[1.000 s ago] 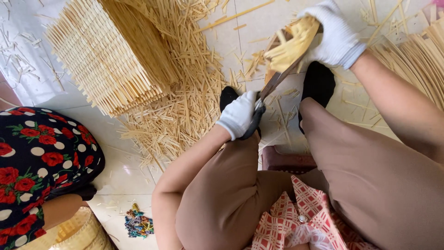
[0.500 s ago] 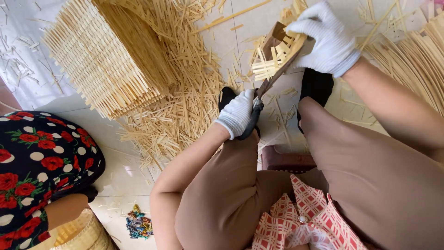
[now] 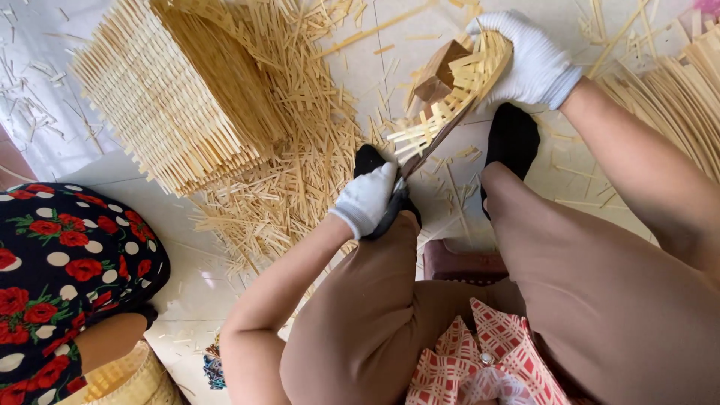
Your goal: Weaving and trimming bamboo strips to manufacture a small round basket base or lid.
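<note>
Bamboo strips fill most of what I see looking down from my head. My left hand point(image 3: 367, 199), in a white glove, is clenched around the dark handle of a knife point(image 3: 424, 150), just above my left knee. The blade runs up and to the right from my fist, its edge lying against a small bundle of short bamboo slivers point(image 3: 457, 94). My right hand point(image 3: 529, 60), also gloved in white, is curled over the far end of that bundle, pressing it onto a brown wooden block point(image 3: 441, 71) that stands on the pale tiled floor point(image 3: 405, 30). The cut ends of the slivers fan out below the block toward the blade.

My knees in brown trousers take up the lower right and hide the floor beneath them; between them shows the rim of a dark red stool point(image 3: 457, 262). My feet in black socks point(image 3: 511, 139) rest just beside the block, one partly behind my left fist.

To the left stands a big stack of woven bamboo mats point(image 3: 172, 97), with a loose heap of trimmed scraps point(image 3: 292, 187) spilling from it toward my left foot. More long strips point(image 3: 675, 97) lie at the right edge, partly behind my right forearm. In the lower left corner another person in black cloth with red flowers point(image 3: 67, 262) sits close to a woven basket point(image 3: 127, 379).
</note>
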